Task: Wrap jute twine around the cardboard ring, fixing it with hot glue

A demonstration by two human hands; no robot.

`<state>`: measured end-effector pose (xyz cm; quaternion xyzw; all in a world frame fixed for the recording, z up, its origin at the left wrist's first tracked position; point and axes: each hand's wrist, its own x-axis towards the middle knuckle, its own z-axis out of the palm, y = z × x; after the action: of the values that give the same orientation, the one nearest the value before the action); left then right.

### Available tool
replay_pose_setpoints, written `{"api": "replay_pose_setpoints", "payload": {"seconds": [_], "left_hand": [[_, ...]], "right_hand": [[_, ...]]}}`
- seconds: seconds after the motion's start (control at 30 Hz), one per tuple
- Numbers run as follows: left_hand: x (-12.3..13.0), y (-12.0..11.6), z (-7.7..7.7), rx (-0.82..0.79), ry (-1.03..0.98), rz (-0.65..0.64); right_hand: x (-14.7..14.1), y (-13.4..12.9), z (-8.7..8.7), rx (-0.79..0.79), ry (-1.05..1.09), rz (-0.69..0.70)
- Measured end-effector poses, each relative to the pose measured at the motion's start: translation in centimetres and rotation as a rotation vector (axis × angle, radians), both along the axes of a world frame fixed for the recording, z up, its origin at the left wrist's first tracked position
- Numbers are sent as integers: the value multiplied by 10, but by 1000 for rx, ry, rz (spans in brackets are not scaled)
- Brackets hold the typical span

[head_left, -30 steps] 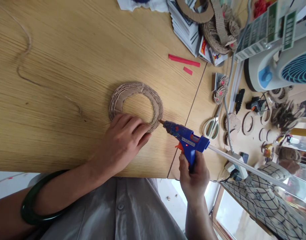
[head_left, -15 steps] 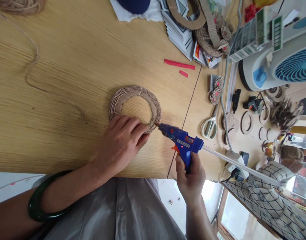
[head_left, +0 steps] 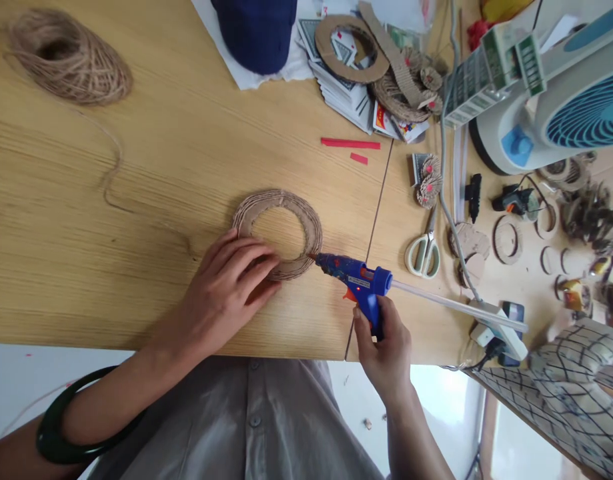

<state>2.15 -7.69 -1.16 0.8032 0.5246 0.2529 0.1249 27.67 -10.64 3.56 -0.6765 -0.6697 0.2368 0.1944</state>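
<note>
A cardboard ring (head_left: 312,223) wrapped in twine around its outer edge lies flat on the wooden table (head_left: 186,153). My left hand (head_left: 231,273) holds it at its lower left, fingers curled over the rim and the thumb along the near side. In my right hand (head_left: 386,347) is a blue glue gun (head_left: 353,273), its handle gripped and its red light lit. The nozzle tip touches or nearly touches the ring's lower right edge. A clear glue stick (head_left: 451,303) sticks out of the gun's back. Fingers near the orange trigger are partly hidden.
A ball of twine (head_left: 71,60) sits at the far left, its loose strand trailing toward my left hand. Red strips (head_left: 350,143), scissors (head_left: 423,253), playing cards (head_left: 343,97) and a dark blue cap (head_left: 259,33) lie around. On the right stand a fan (head_left: 521,133) and a power strip (head_left: 501,333).
My view has shifted, bringing the twine ball fully into sight. My left hand has slid slightly down and left on the ring. The glue gun's tip stays at the lower right edge.
</note>
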Motion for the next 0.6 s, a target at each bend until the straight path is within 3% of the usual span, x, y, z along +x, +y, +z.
{"api": "replay_pose_setpoints", "payload": {"seconds": [0.23, 0.43, 0.6], "left_hand": [[20, -6, 5, -22, 14, 75], [35, -8, 6, -44, 25, 43], [36, -6, 5, -35, 46, 104]], "right_hand": [[2, -4, 2, 77, -18, -85], [4, -11, 2, 124, -61, -73], [3, -14, 5, 169, -86, -43]]}}
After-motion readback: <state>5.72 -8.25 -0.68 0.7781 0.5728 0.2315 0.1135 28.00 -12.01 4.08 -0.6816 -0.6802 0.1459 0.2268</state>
